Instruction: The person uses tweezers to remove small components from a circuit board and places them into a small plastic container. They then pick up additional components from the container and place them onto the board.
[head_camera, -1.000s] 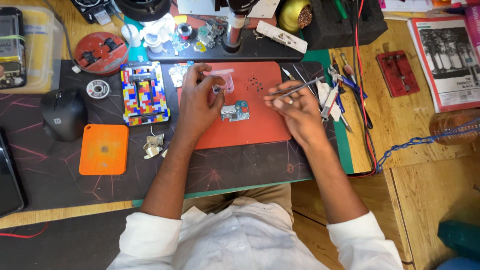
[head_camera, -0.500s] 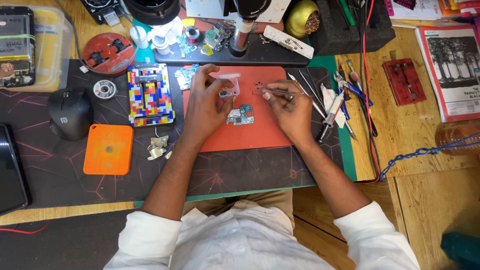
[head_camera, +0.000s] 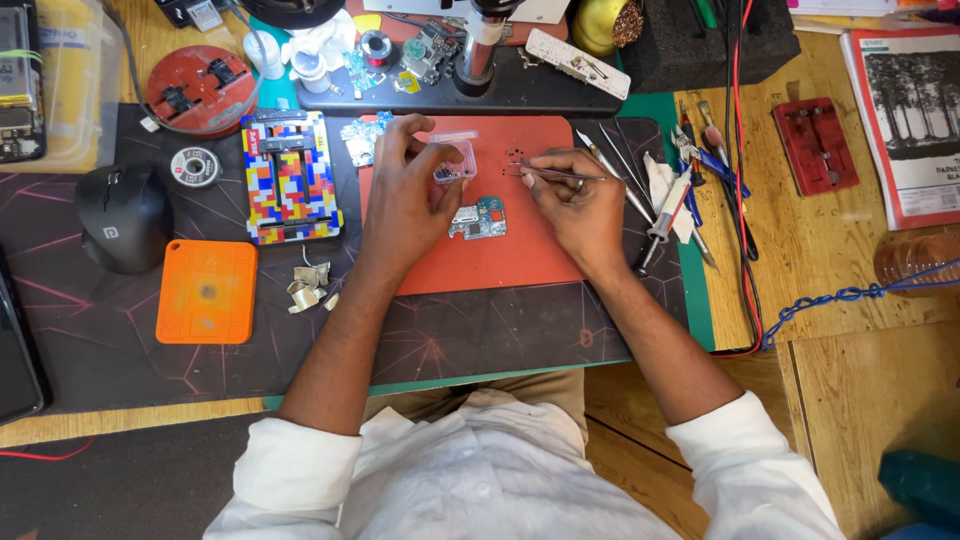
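Fingers of left hand pinch a small clear pink plastic box; right hand grips thin metal tweezers above the red rubber work mat, near a small circuit board.

Matt red rubber mat, bare wooden bench, shiny metal tweezers

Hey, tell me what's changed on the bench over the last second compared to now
The left hand has lifted off the small circuit board and now pinches a small clear pink box above it. The right hand keeps the tweezers, their tip now pointing toward the box. The board, red mat, orange pad and mouse stayed put.
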